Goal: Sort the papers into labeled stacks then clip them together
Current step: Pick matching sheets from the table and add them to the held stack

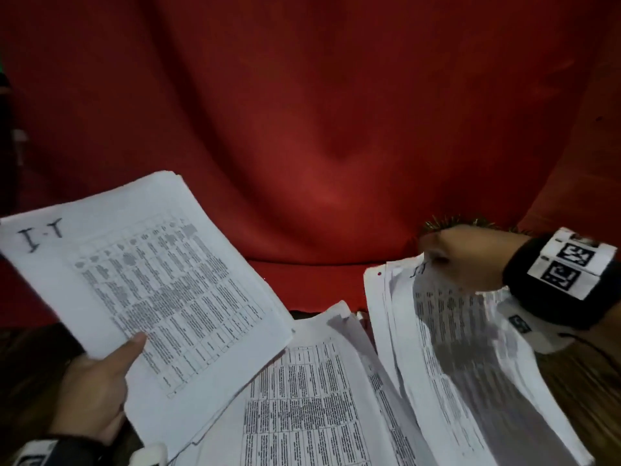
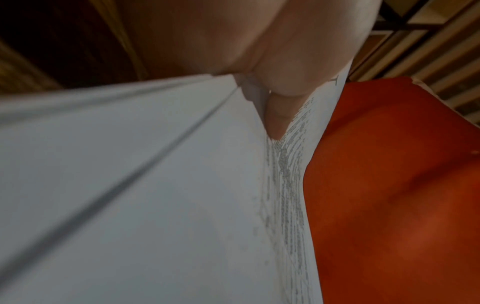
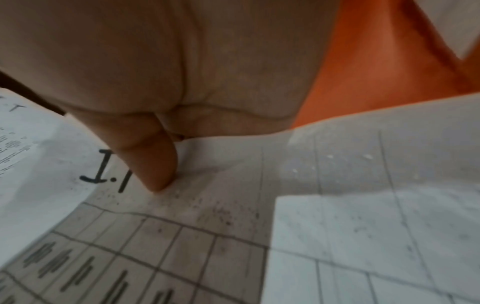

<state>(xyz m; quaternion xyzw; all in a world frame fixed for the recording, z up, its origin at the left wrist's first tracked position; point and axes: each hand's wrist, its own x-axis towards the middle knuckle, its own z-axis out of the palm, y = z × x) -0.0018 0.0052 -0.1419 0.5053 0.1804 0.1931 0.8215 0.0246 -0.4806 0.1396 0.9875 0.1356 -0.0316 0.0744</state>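
My left hand (image 1: 97, 375) grips a stack of printed papers (image 1: 148, 280) by its near corner, thumb on top; the top sheet carries a handwritten "I.T" (image 1: 40, 235) and a table. The left wrist view shows the thumb (image 2: 280, 98) pressed on that stack's top sheet (image 2: 130, 195). My right hand (image 1: 470, 260) pinches the top edge of a sheet (image 1: 453, 334) lifted from the right pile. In the right wrist view the thumb (image 3: 153, 160) lies on this sheet (image 3: 233, 226) beside an "I.T" label (image 3: 103, 170). A third pile (image 1: 312, 398) lies flat between them.
A red cloth (image 1: 302, 129) hangs behind and drapes onto the surface. Dark wooden tabletop (image 1: 588, 381) shows at the right and near left. A gold tinsel-like object (image 1: 453, 223) pokes out behind my right hand. A small white object (image 1: 151, 454) sits at the bottom edge.
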